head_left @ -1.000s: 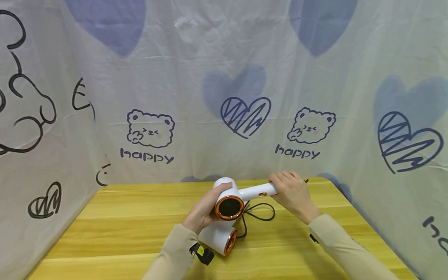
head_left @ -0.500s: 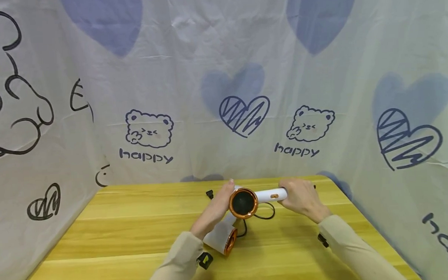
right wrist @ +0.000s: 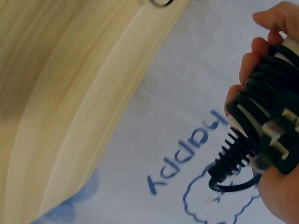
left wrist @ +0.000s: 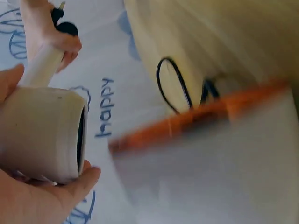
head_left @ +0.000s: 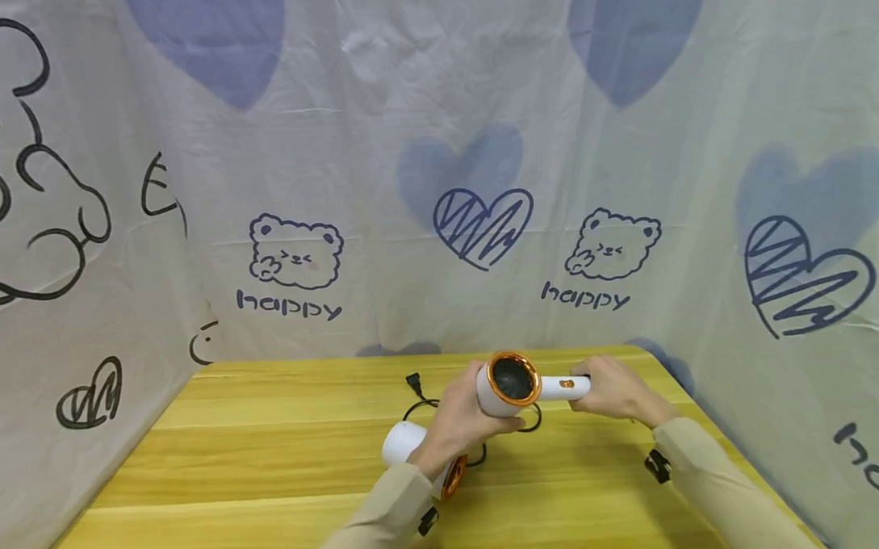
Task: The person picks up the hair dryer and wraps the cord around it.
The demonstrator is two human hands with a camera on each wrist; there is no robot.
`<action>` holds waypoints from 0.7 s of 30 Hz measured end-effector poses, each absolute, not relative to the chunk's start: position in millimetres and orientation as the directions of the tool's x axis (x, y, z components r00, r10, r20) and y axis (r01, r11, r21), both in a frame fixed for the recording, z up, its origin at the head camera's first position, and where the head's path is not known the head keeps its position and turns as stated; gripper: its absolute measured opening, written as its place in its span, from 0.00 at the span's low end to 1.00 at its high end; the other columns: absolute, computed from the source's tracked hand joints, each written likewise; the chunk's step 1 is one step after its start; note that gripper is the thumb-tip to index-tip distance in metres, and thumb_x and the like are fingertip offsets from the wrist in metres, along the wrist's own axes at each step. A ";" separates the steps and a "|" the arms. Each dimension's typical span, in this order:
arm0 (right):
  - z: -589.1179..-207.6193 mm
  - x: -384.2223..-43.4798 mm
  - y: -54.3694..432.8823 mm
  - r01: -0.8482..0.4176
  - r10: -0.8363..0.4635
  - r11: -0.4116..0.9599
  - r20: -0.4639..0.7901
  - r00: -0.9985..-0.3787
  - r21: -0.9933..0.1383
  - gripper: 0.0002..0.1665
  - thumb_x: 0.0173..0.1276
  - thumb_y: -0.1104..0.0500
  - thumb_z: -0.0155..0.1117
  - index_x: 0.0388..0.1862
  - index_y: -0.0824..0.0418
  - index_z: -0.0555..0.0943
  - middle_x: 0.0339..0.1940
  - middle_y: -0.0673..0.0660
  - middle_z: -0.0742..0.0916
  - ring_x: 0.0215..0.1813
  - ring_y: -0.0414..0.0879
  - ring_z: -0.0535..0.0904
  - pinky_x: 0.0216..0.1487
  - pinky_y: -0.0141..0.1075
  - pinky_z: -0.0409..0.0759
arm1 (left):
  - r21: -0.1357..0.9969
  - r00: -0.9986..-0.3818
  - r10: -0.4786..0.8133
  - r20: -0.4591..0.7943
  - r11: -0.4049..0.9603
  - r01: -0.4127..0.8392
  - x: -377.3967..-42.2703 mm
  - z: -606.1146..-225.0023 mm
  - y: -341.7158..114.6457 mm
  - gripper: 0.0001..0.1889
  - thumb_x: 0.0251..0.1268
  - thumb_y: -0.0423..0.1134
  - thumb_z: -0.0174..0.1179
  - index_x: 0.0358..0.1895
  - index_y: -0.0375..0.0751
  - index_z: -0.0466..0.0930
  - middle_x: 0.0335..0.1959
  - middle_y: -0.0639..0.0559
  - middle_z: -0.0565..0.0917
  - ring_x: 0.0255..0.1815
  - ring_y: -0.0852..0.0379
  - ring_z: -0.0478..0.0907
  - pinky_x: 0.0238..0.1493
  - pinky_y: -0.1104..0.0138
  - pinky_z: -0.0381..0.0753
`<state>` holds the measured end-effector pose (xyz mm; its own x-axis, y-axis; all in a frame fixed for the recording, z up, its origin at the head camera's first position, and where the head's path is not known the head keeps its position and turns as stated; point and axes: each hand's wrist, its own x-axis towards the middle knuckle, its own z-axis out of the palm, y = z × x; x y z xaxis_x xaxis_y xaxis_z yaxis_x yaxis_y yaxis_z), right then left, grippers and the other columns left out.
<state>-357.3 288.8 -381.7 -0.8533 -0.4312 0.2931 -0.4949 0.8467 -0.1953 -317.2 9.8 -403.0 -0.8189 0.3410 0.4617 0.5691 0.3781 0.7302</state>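
Note:
A white hair dryer (head_left: 491,399) with an orange-rimmed dark end is held above the table by both hands. My left hand (head_left: 455,419) grips its barrel, the thumb beneath and the fingers behind. My right hand (head_left: 618,388) holds the far end of the handle. Black cord (right wrist: 261,88) is wound round that handle under my right fingers, and a black plug (right wrist: 283,140) lies by the palm in the right wrist view. Below my left forearm a second white hair dryer (head_left: 400,445) lies on the table, partly hidden. It looms blurred in the left wrist view.
The second dryer's thin black cord (head_left: 533,421) loops over the wooden table (head_left: 272,466), ending in a plug (head_left: 414,382) toward the back. A white cloth (head_left: 375,107) with hearts and bears hangs behind and at both sides.
Both hands have moved to the right with the held dryer, and its orange-rimmed end now tilts upward. My left hand has shifted its hold on the barrel. The second dryer stays on the table.

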 end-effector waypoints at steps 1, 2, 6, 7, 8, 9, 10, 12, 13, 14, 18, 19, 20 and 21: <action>-382.2 -358.2 291.8 -0.494 -0.430 0.846 0.290 -0.855 -0.202 0.12 0.43 0.56 0.73 0.17 0.49 0.75 0.16 0.42 0.78 0.21 0.38 0.69 0.26 0.31 0.70 | 0.739 -0.827 0.320 0.462 0.376 0.558 -316.5 -404.9 14.8 0.40 0.41 0.47 0.80 0.62 0.55 0.70 0.50 0.57 0.81 0.45 0.61 0.79 0.45 0.66 0.80; -382.8 -359.1 294.7 -0.495 -0.431 0.844 0.289 -0.855 -0.206 0.12 0.43 0.56 0.73 0.18 0.49 0.75 0.17 0.42 0.78 0.21 0.38 0.69 0.26 0.31 0.70 | 0.754 -0.841 0.298 0.453 0.376 0.539 -315.4 -407.0 19.6 0.38 0.41 0.48 0.79 0.60 0.54 0.71 0.48 0.57 0.81 0.43 0.61 0.79 0.43 0.67 0.81; -384.6 -362.4 303.6 -0.493 -0.427 0.847 0.297 -0.854 -0.200 0.11 0.43 0.58 0.73 0.19 0.49 0.77 0.19 0.42 0.79 0.23 0.39 0.69 0.27 0.32 0.70 | 0.818 -0.907 0.211 0.365 0.392 0.421 -311.0 -416.2 37.9 0.39 0.42 0.54 0.76 0.60 0.51 0.68 0.41 0.56 0.81 0.36 0.62 0.78 0.35 0.68 0.79; -385.5 -363.4 305.6 -0.493 -0.427 0.847 0.297 -0.854 -0.198 0.11 0.43 0.59 0.73 0.19 0.49 0.77 0.19 0.42 0.79 0.23 0.39 0.70 0.28 0.33 0.70 | 0.837 -0.922 0.194 0.334 0.390 0.385 -309.9 -418.6 42.3 0.40 0.43 0.56 0.76 0.60 0.50 0.66 0.40 0.55 0.81 0.35 0.61 0.78 0.33 0.67 0.79; -386.4 -364.2 307.7 -0.486 -0.423 0.851 0.290 -0.859 -0.198 0.11 0.43 0.59 0.73 0.20 0.49 0.77 0.19 0.42 0.80 0.23 0.39 0.70 0.28 0.33 0.71 | 0.850 -0.938 0.175 0.301 0.397 0.347 -308.5 -420.7 46.5 0.43 0.43 0.58 0.75 0.61 0.48 0.64 0.39 0.54 0.80 0.34 0.60 0.78 0.32 0.67 0.79; -387.5 -365.0 309.8 -0.481 -0.421 0.854 0.280 -0.863 -0.199 0.11 0.43 0.60 0.73 0.20 0.49 0.77 0.19 0.42 0.80 0.23 0.39 0.70 0.28 0.33 0.71 | 0.861 -0.950 0.161 0.269 0.403 0.312 -307.7 -423.1 50.8 0.45 0.43 0.60 0.74 0.63 0.47 0.62 0.38 0.54 0.80 0.34 0.60 0.77 0.31 0.67 0.79; -388.7 -365.8 312.2 -0.474 -0.417 0.856 0.268 -0.869 -0.205 0.11 0.42 0.61 0.73 0.20 0.50 0.78 0.20 0.43 0.80 0.24 0.39 0.70 0.28 0.33 0.72 | 0.871 -0.959 0.150 0.240 0.402 0.281 -306.9 -425.2 54.9 0.47 0.43 0.61 0.73 0.64 0.45 0.60 0.38 0.53 0.80 0.33 0.59 0.77 0.31 0.66 0.79; -391.3 -367.3 317.0 -0.461 -0.411 0.863 0.246 -0.878 -0.205 0.11 0.41 0.63 0.73 0.21 0.51 0.80 0.21 0.44 0.82 0.25 0.40 0.72 0.29 0.34 0.74 | 0.891 -0.975 0.138 0.172 0.400 0.214 -305.3 -429.3 62.6 0.51 0.44 0.64 0.72 0.68 0.43 0.56 0.38 0.50 0.80 0.34 0.56 0.78 0.31 0.64 0.79; -392.5 -367.9 319.2 -0.456 -0.410 0.867 0.235 -0.882 -0.202 0.11 0.40 0.64 0.73 0.22 0.52 0.81 0.22 0.44 0.82 0.25 0.40 0.72 0.30 0.35 0.75 | 0.900 -0.979 0.138 0.150 0.392 0.193 -304.7 -431.2 66.1 0.53 0.45 0.65 0.71 0.69 0.41 0.55 0.38 0.49 0.80 0.35 0.55 0.79 0.32 0.63 0.80; -393.5 -368.4 321.3 -0.451 -0.409 0.871 0.222 -0.885 -0.194 0.11 0.39 0.64 0.74 0.23 0.52 0.82 0.23 0.44 0.83 0.26 0.40 0.73 0.31 0.36 0.76 | 0.907 -0.983 0.135 0.125 0.385 0.168 -303.8 -433.1 69.1 0.54 0.46 0.65 0.70 0.71 0.39 0.53 0.40 0.47 0.80 0.36 0.54 0.79 0.33 0.62 0.81; -395.0 -368.2 327.3 -0.446 -0.419 0.886 0.194 -0.887 -0.126 0.14 0.37 0.63 0.77 0.25 0.53 0.84 0.26 0.46 0.84 0.28 0.40 0.74 0.33 0.39 0.78 | 0.974 -0.981 0.194 0.014 0.219 0.057 -302.7 -440.4 78.7 0.50 0.53 0.62 0.67 0.71 0.36 0.54 0.44 0.44 0.80 0.40 0.51 0.80 0.35 0.57 0.85; -395.1 -368.1 328.4 -0.440 -0.417 0.892 0.183 -0.890 -0.108 0.14 0.38 0.63 0.77 0.26 0.53 0.84 0.26 0.46 0.85 0.28 0.41 0.75 0.34 0.39 0.78 | 0.988 -0.974 0.227 -0.010 0.153 0.025 -303.0 -442.1 80.9 0.46 0.56 0.60 0.67 0.69 0.37 0.56 0.44 0.43 0.80 0.40 0.50 0.81 0.35 0.56 0.86; -395.6 -368.2 329.6 -0.439 -0.420 0.895 0.179 -0.890 -0.082 0.14 0.37 0.63 0.77 0.25 0.53 0.84 0.26 0.46 0.85 0.28 0.41 0.75 0.33 0.40 0.78 | 0.996 -0.964 0.261 -0.045 0.087 -0.023 -302.7 -443.7 82.7 0.44 0.57 0.59 0.66 0.69 0.38 0.57 0.44 0.43 0.80 0.39 0.49 0.82 0.35 0.54 0.87; -396.5 -368.2 330.9 -0.439 -0.424 0.897 0.180 -0.888 -0.054 0.14 0.37 0.62 0.77 0.26 0.53 0.84 0.26 0.46 0.85 0.28 0.41 0.75 0.33 0.40 0.78 | 0.997 -0.951 0.298 -0.080 0.017 -0.079 -302.9 -445.8 84.8 0.41 0.59 0.58 0.65 0.67 0.38 0.58 0.44 0.42 0.79 0.38 0.48 0.82 0.35 0.51 0.87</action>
<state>-368.2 330.9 -396.5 -0.8875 -0.4242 0.1800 -0.4394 0.8967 -0.0537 -302.9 84.8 -445.8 -0.9513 0.2977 -0.0802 -0.0788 0.0166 0.9968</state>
